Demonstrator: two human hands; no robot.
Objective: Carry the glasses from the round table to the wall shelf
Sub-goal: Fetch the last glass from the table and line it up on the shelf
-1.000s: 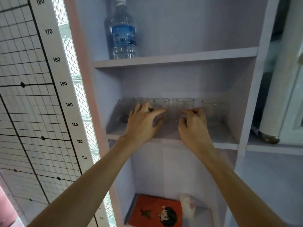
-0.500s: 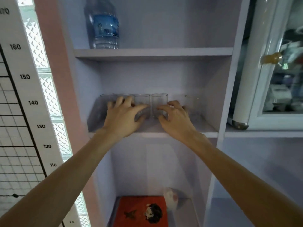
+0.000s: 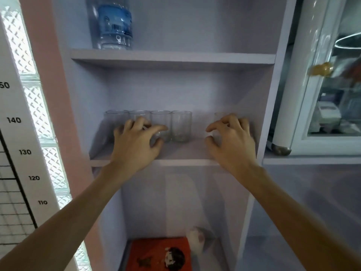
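Several clear glasses stand in a row on the middle board of the lilac wall shelf (image 3: 175,151). Three of them sit close together at the left, then a fourth glass (image 3: 181,126), a gap, and a fifth glass (image 3: 218,118) near the right wall. My left hand (image 3: 136,142) reaches in from the front, thumb and forefinger curled round the lower part of the third glass (image 3: 160,122). My right hand (image 3: 231,139) is cupped with spread fingers in front of the fifth glass and hides most of it. Whether it touches that glass does not show.
A water bottle (image 3: 111,24) stands on the board above. On the compartment floor below lie an orange box (image 3: 158,255) and a small pale object (image 3: 196,239). A glass-door cabinet (image 3: 322,85) adjoins on the right; a height chart (image 3: 17,133) and glass blocks stand on the left.
My right hand has left the fourth glass and moved right to the fifth one. My left hand stays at the left group. The view has shifted slightly.
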